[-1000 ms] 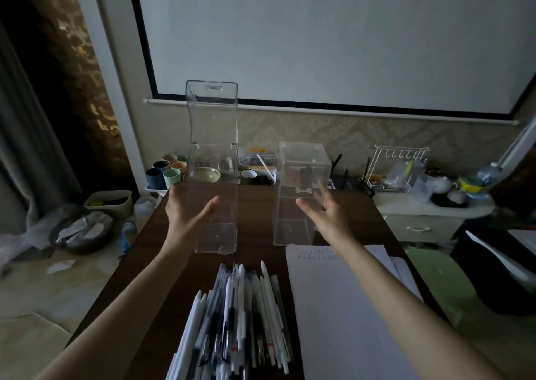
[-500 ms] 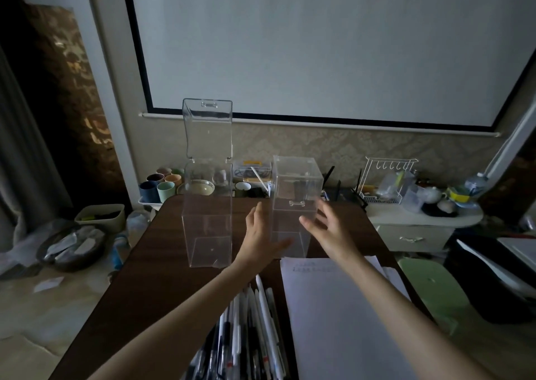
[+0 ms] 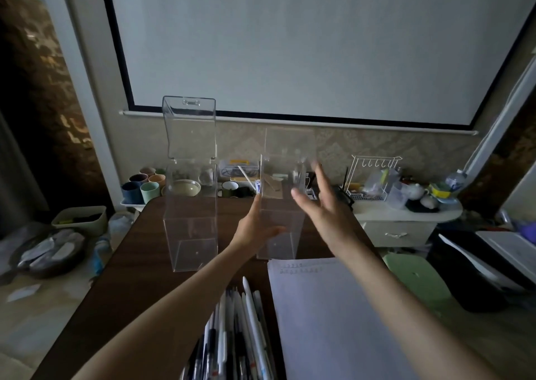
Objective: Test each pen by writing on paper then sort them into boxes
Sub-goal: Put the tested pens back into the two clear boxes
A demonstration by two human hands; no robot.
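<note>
Two clear boxes stand upright on the dark wooden table, toward its far edge. The left box sits nearer the far left corner with its hinged lid swung straight up. The right box stands around the middle of the far edge, apart from the first, and its own lid is raised and blurred.

The left hand lies flat against the right box's left wall, its fingers straight and released, the thumb stretched across the lower front face. The right hand hangs just beside the box's right wall, its fingers spread and released, grasping nothing. Its tips are blurred near the lid's edge, so I cannot tell whether they touch it.

A heap of pens, white and dark, lies at the near edge between the forearms. Just to its right a sheet of paper covers the near right part of the table, with two short lines of writing at its far end.
</note>
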